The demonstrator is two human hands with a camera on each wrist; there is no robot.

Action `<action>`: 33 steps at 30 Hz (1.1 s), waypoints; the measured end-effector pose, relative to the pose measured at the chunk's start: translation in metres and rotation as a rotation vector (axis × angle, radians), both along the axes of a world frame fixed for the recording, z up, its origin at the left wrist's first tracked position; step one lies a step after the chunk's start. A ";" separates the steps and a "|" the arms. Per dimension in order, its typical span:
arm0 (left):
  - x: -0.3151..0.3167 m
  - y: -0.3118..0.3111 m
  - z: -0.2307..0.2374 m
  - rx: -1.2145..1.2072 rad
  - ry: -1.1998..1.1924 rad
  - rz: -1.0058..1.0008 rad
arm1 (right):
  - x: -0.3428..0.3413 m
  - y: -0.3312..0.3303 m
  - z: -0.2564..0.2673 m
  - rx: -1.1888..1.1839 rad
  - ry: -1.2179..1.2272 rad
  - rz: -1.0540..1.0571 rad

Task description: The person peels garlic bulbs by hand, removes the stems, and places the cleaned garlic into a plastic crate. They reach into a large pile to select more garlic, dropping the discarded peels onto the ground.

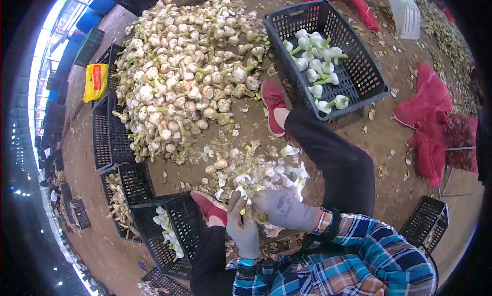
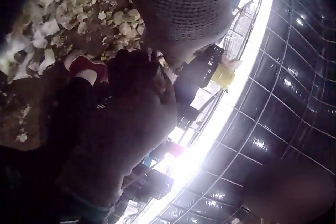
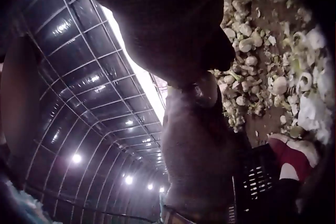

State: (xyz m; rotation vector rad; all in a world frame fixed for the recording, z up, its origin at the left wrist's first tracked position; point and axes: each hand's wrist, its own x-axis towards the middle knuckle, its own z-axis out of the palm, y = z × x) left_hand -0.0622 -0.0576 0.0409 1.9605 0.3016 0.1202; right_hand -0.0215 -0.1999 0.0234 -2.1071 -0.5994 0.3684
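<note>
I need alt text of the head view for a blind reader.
Gloved left hand and right hand hold garlic together above scattered peelings. Beyond lies a big garlic heap; to its right, a black crate holds white bulbs.

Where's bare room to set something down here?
Inside the crate by the right shoe, right of its white bulbs, and mostly bare soil between that crate and the red netting farther right. Crowded: the garlic pile and the peelings beside the right hand.

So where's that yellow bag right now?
The yellow bag is toward the upper left of the head view, beside the black crates lining the left side of the garlic heap.
</note>
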 end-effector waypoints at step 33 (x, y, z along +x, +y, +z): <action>0.116 0.169 -0.193 0.378 0.293 -0.041 | -0.025 -0.008 -0.048 0.013 0.016 0.347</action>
